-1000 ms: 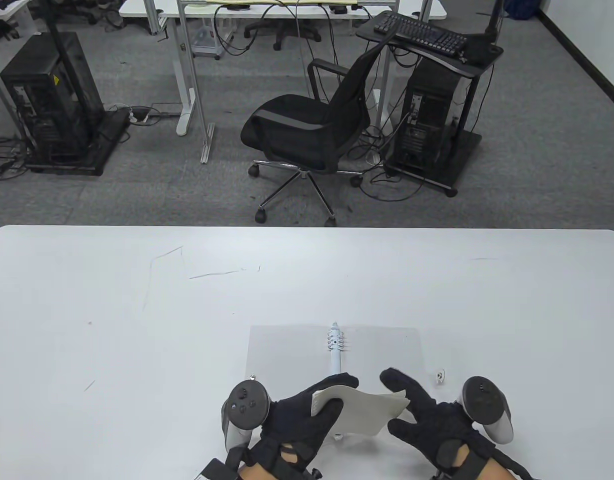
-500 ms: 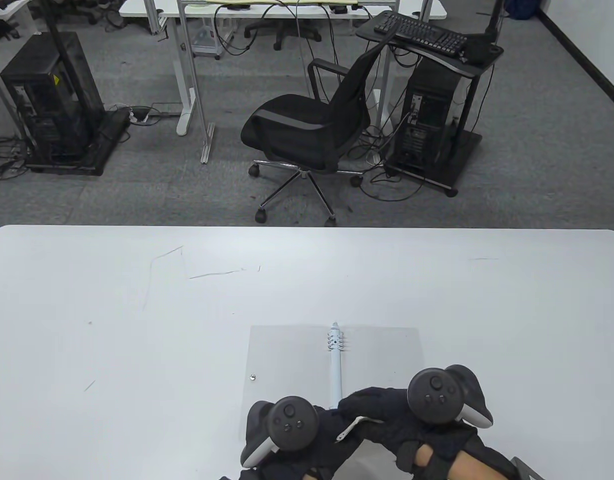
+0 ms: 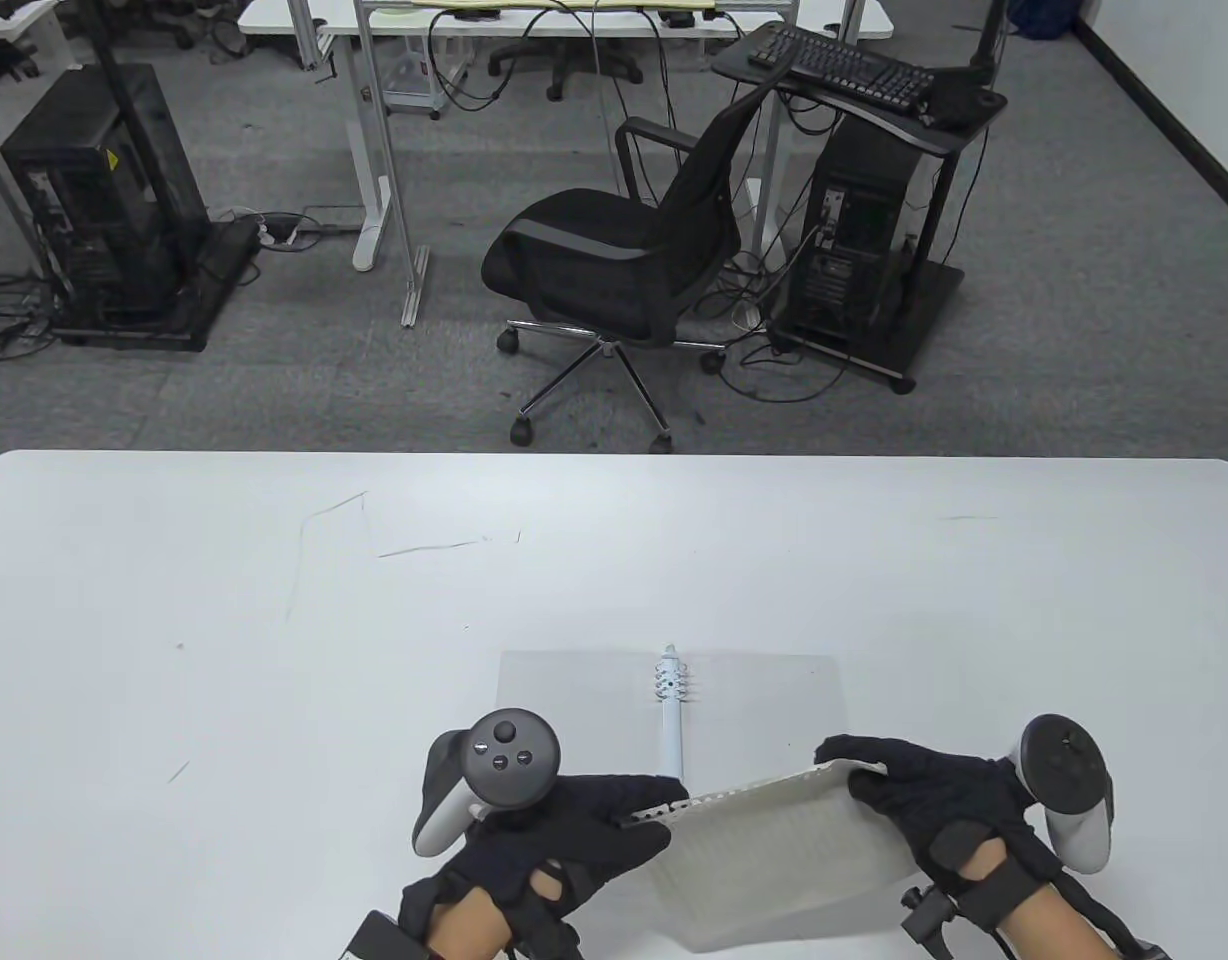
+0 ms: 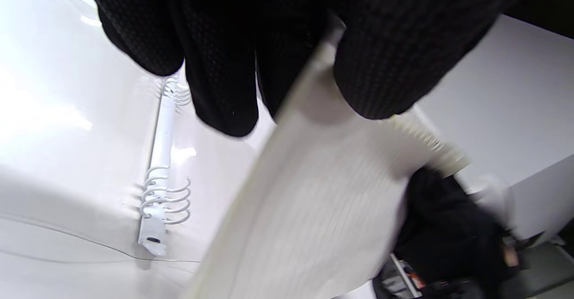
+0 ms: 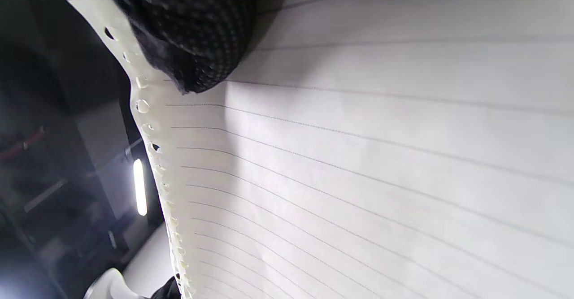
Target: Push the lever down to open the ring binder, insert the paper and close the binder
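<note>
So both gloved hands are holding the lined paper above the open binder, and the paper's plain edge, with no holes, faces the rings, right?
Not quite. Both hands, left and right, do hold the lined paper above the open binder, but the edge toward the rings is punched with a row of holes. The right wrist view shows the holes clearly.
</note>
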Available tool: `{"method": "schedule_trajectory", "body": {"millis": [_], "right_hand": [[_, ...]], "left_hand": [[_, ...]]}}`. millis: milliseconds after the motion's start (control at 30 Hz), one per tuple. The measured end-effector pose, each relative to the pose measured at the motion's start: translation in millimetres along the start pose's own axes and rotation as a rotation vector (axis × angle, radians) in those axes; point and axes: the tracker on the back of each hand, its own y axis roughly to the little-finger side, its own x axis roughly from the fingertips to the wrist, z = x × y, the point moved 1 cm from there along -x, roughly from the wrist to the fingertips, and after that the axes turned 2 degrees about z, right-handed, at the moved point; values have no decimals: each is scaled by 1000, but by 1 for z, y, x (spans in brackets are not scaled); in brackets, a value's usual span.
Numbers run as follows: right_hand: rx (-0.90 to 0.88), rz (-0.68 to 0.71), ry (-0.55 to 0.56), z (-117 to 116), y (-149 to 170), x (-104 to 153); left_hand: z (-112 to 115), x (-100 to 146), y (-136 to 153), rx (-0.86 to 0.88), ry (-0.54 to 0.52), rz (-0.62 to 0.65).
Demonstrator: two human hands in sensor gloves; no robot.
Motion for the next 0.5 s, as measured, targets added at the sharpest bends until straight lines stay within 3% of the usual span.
{"method": "schedule_trajectory", "body": {"millis": [133, 267, 367, 433, 500], "right_hand": [[-101, -16, -7, 2, 18, 9], [-173, -9, -54, -11, 32, 11], [-218, -22, -77, -24, 42, 12], [-204, -24, -97, -30, 44, 13], [-200, 10, -174, -33, 41, 13]], "left_hand": [[-4, -1, 4, 87, 96, 107], [27, -10, 34, 269, 267, 203], [54, -19, 46, 427, 249, 288], [60, -21, 43, 382, 228, 319], [62, -18, 44, 353, 117, 316]]}}
